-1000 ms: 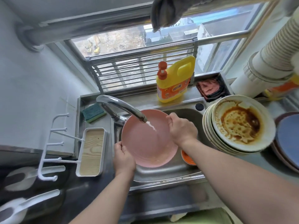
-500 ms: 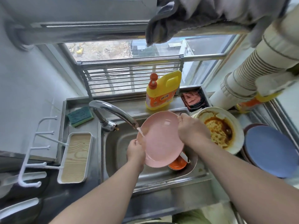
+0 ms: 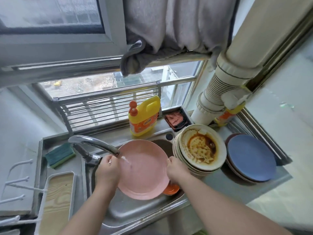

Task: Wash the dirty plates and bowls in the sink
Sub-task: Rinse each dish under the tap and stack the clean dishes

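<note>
Daylight comes through a window [image 3: 105, 85] behind a metal rail [image 3: 108, 99]; grey cloth [image 3: 169, 31] hangs above, pale walls [image 3: 22, 126] either side.

Stainless steel counter [image 3: 220, 182] carries: green sponge [image 3: 60, 156] left of faucet, yellow detergent bottle [image 3: 144, 116] at back, stack of sauce-stained plates [image 3: 201, 150] beside stacked blue plates [image 3: 250, 157] at right.

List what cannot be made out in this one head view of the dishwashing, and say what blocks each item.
1. Orange dish in the sink: mostly hidden by the pink plate.
2. Lower plates of the dirty stack: only rims show under the top plate.
3. Detergent bottle label: too small to read.
4. Fingertips of the left hand and right hand: hidden behind the plate's rim.
</note>
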`<control>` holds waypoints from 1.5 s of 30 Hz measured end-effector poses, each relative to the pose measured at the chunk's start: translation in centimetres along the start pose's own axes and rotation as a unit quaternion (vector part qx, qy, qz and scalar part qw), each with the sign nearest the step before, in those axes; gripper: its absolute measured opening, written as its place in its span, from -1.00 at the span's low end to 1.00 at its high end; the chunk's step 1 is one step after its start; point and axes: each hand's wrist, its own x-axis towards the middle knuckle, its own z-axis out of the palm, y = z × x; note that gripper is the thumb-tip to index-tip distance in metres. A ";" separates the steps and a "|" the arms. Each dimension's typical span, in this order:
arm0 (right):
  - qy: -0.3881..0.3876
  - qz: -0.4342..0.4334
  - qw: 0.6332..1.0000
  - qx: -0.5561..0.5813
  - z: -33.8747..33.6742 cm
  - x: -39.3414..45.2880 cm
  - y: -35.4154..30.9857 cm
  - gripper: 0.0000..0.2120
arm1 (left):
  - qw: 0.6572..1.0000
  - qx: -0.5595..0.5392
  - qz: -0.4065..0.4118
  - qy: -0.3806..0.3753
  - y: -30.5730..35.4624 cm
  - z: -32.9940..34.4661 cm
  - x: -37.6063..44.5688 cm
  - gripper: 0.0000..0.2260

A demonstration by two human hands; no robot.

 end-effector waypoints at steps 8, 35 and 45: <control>-0.102 0.030 0.982 0.157 3.5 0.7 -1.1 -0.56 | 0.988 0.086 0.116 0.055 -0.8 -2.4 0.3 -0.52; 0.062 -0.216 0.967 -0.123 -1.6 -1.8 -5.8 -0.80 | 0.846 -0.434 -0.304 -0.056 -4.3 2.4 -2.3 -0.52; 0.129 -0.156 0.973 -0.108 -4.3 -1.4 -2.7 -0.69 | 0.821 -0.408 -0.360 -0.174 -3.8 6.0 -3.8 -0.39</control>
